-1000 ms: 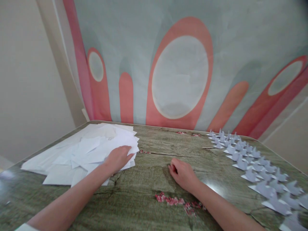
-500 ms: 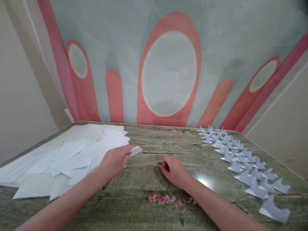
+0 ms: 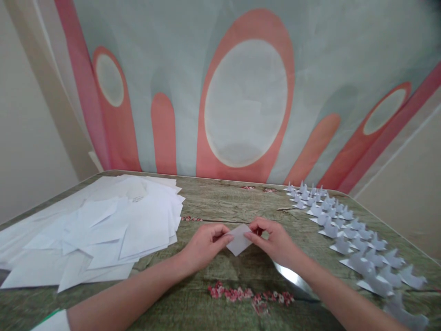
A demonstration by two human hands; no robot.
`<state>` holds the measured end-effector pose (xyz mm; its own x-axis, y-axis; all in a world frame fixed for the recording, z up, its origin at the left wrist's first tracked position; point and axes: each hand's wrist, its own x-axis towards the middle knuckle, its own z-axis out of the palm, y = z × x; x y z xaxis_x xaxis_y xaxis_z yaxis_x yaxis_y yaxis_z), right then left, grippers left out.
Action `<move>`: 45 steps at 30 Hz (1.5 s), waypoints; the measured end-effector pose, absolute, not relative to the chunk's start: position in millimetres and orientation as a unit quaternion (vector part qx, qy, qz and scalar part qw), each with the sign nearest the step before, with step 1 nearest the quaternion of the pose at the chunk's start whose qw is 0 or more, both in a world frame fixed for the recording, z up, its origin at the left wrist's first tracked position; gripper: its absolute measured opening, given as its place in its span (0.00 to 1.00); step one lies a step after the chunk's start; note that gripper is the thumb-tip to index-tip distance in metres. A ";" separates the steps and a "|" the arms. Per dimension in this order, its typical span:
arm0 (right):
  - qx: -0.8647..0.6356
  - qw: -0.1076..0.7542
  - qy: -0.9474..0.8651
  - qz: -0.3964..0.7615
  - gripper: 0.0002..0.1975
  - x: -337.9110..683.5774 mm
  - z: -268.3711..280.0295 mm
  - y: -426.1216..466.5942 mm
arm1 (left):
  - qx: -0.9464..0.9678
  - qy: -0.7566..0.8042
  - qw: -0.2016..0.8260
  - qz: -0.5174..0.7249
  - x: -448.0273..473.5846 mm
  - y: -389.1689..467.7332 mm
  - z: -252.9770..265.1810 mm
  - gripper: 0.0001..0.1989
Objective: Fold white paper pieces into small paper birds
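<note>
While both hands are brought close together, a small white paper piece point(image 3: 238, 241) lies between them, just above or on the counter point(image 3: 213, 197); which of the two cannot be told. The left hand point(image 3: 208, 242) pinches it at its left corner, thumb on top, and the right hand point(image 3: 274, 236) grips the opposite side in the same way, so that one corner points back toward the person. Just on the near side of the hands, pink printed blossoms point(image 3: 232, 292) run across the wood-patterned surface, and a bright glare lies by the right wrist. To the left of the left hand, and apart from it, spreads a loose, overlapping heap of white sheets point(image 3: 149, 225). Well to the right of the right hand, folded paper birds point(image 3: 344, 246) stand in slanting rows. Beyond both hands rises a grey-green backdrop point(image 3: 186, 59) with coral shapes. A white cuff point(image 3: 53, 322) shows behind the left hand.
</note>
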<state>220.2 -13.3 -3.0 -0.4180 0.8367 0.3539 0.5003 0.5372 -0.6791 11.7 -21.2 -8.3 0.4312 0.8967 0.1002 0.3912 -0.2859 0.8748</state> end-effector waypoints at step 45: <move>-0.468 0.267 -0.798 0.269 0.07 210.8 -35.4 -44.4 | 0.811 0.432 0.324 0.225 -3.1 -44.2 -12.5 0.08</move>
